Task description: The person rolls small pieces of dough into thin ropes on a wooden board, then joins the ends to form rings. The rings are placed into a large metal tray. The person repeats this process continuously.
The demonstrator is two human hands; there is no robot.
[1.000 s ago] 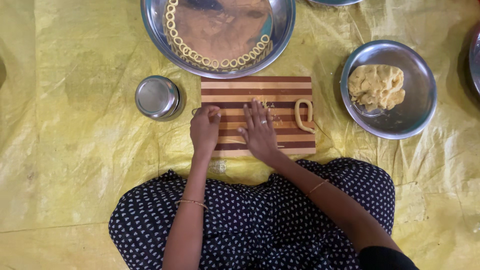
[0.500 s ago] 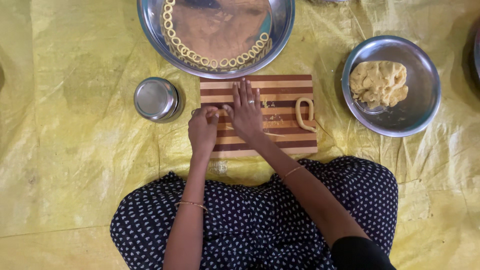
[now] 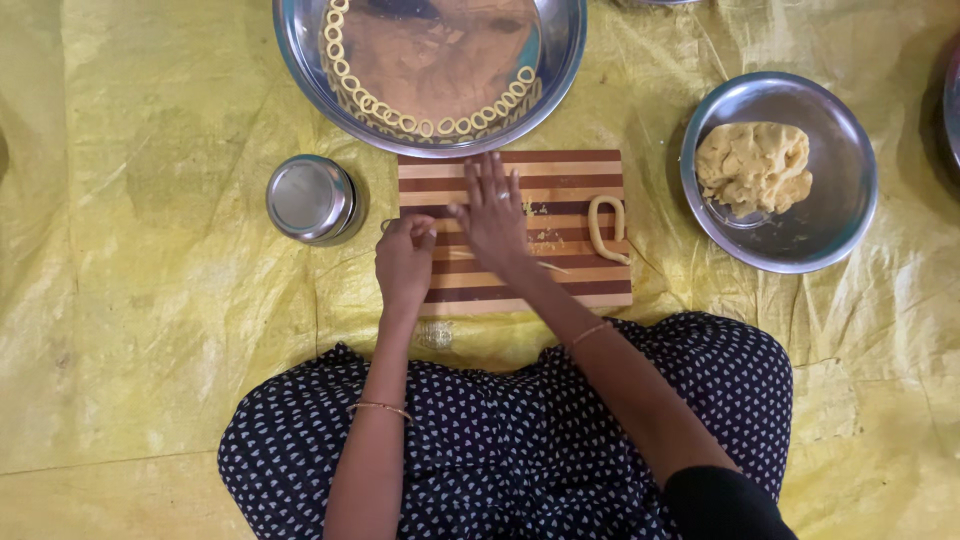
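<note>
Two hands at the striped cutting board (image 3: pixel 600 165), which lies just past my knees within easy reach. My left hand (image 3: pixel 404 262) sits at the near-left edge, fingers curled shut — whether it pinches dough I cannot tell. My right hand (image 3: pixel 492 212) lies flat and open, palm down; anything beneath it is hidden. One finished dough loop (image 3: pixel 606 228) rests just right of that hand. Farther out — the bowl of dough (image 3: pixel 757 166) at right, a small steel cup (image 3: pixel 310 198) at left, and the ring-lined tray (image 3: pixel 300 40) beyond.

Left hand (image 3: pixel 404 262) curled; right hand (image 3: pixel 493 212) flat.
</note>
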